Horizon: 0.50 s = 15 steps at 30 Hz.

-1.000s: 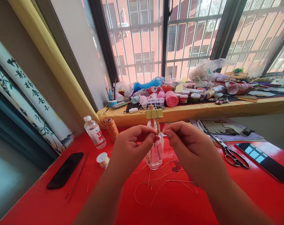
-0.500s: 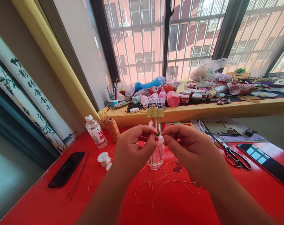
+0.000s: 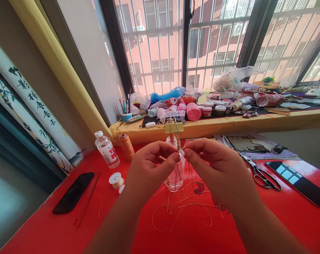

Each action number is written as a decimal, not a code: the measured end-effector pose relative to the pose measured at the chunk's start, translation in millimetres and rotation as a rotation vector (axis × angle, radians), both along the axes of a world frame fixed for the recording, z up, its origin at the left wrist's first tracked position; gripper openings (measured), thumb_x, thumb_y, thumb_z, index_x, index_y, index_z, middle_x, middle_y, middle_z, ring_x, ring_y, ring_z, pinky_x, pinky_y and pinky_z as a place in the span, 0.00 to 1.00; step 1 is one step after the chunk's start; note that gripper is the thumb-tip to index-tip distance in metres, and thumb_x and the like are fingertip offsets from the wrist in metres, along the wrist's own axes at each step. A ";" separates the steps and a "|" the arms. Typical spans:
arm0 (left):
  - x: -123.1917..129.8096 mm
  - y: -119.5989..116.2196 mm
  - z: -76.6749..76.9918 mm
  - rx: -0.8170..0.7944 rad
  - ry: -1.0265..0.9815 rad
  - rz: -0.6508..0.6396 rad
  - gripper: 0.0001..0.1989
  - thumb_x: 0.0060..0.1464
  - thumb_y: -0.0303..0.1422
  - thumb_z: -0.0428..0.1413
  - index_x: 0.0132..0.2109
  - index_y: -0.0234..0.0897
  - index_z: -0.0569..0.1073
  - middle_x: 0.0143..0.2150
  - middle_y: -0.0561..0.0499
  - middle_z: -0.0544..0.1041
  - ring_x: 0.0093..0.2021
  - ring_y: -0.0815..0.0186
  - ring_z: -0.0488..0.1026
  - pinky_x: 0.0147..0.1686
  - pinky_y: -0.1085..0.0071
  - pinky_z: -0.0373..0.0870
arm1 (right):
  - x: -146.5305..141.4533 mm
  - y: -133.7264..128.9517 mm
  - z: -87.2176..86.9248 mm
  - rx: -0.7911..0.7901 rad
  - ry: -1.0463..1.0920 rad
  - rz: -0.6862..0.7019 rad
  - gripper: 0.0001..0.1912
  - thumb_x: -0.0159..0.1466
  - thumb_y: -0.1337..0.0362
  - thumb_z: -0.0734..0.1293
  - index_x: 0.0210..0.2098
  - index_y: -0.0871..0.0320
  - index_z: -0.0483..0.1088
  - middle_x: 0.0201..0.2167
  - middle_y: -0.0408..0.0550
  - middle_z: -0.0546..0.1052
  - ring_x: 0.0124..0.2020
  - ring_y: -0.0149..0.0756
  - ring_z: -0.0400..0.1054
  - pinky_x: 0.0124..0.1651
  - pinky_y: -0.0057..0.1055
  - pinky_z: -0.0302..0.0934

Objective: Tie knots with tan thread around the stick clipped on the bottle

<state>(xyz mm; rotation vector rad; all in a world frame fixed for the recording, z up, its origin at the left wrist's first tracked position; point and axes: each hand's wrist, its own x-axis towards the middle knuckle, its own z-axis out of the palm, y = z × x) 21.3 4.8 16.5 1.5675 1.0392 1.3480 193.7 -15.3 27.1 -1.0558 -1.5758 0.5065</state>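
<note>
A yellow binder clip [image 3: 174, 127] sits on a wooden stick above a clear glass bottle [image 3: 174, 181]. From the clip hangs a braided cord [image 3: 178, 141], brownish and knotted. My left hand [image 3: 149, 169] is closed in a pinch at the cord's lower end, in front of the bottle. Opposite it, my right hand [image 3: 218, 165] pinches thin cord strands at the same spot. The fingertips of both hands nearly meet there. Loose thin cords [image 3: 186, 204] trail over the red table [image 3: 160, 240] beneath them.
Left of my hands are a water bottle [image 3: 107, 150], a cone of orange cord [image 3: 126, 147], a white thread spool [image 3: 116, 180] and a black phone [image 3: 73, 193]. Scissors [image 3: 265, 178] and another phone [image 3: 299, 181] lie to the right. Craft supplies crowd the windowsill [image 3: 228, 121].
My left thumb has stretched out and moved slightly right, near the cord's end. A green bit seen at the fingertips is no longer visible. My right hand stays almost in place.
</note>
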 end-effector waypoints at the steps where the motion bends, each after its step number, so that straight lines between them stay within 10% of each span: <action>1: 0.6 0.1 -0.2 -0.011 -0.002 -0.004 0.04 0.53 0.34 0.66 0.34 0.40 0.80 0.30 0.53 0.80 0.30 0.69 0.74 0.29 0.75 0.73 | 0.2 -0.1 0.1 0.003 -0.018 -0.006 0.06 0.65 0.67 0.68 0.33 0.53 0.77 0.27 0.41 0.80 0.27 0.33 0.73 0.28 0.28 0.65; 15: 1.7 -1.5 -0.3 0.020 0.013 0.054 0.03 0.53 0.29 0.62 0.31 0.40 0.78 0.28 0.54 0.80 0.28 0.69 0.75 0.26 0.77 0.71 | 2.7 0.9 -1.7 0.063 -0.190 0.037 0.09 0.71 0.70 0.62 0.35 0.54 0.70 0.30 0.43 0.74 0.33 0.35 0.70 0.36 0.33 0.64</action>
